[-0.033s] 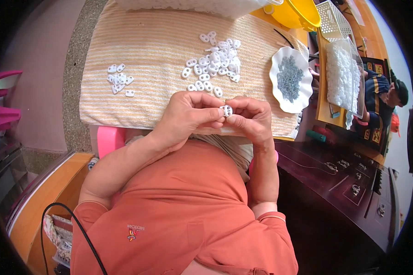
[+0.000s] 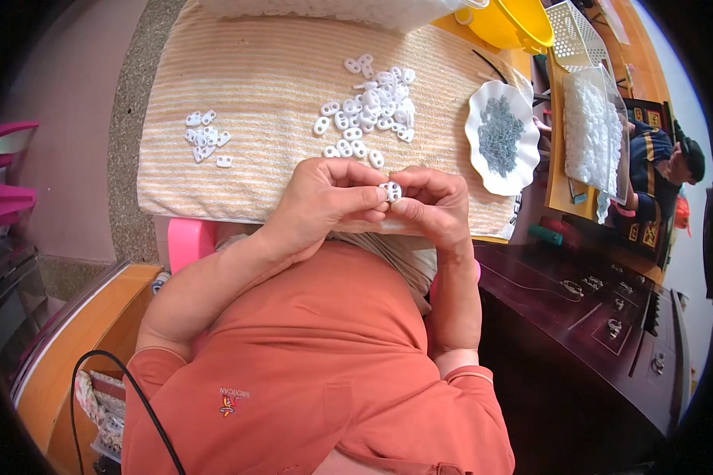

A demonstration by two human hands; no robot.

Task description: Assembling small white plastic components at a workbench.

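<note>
Piece (image 2: 390,191): one small white plastic part with two holes, pinched between both hands at the near edge of the towel (image 2: 277,87), above the person's orange shirt. Long axis runs roughly left-right; holed face toward the camera. Fingertips cover its ends, so the full outline is hard to make out.

Left to right:
- Pink chair (image 2: 8,182) at far left, cut off by the rim.
- Small pile (image 2: 204,136) of white pieces on the left of the striped towel.
- Left hand (image 2: 325,198), thumb and forefinger closed on the piece's left end.
- Large pile (image 2: 368,107) of the same pieces, just beyond the hands.
- Right hand (image 2: 432,202), fingers closed on the piece's right end.
- White scalloped plate (image 2: 523,170) holding small grey parts, too fine to identify.
- Clear bag (image 2: 594,131) of white parts, oblong, right of the plate; yellow tub (image 2: 523,24) and white basket (image 2: 578,32) behind, both cut off at the top.
- Another person (image 2: 665,170) at far right, partly hidden.
</note>
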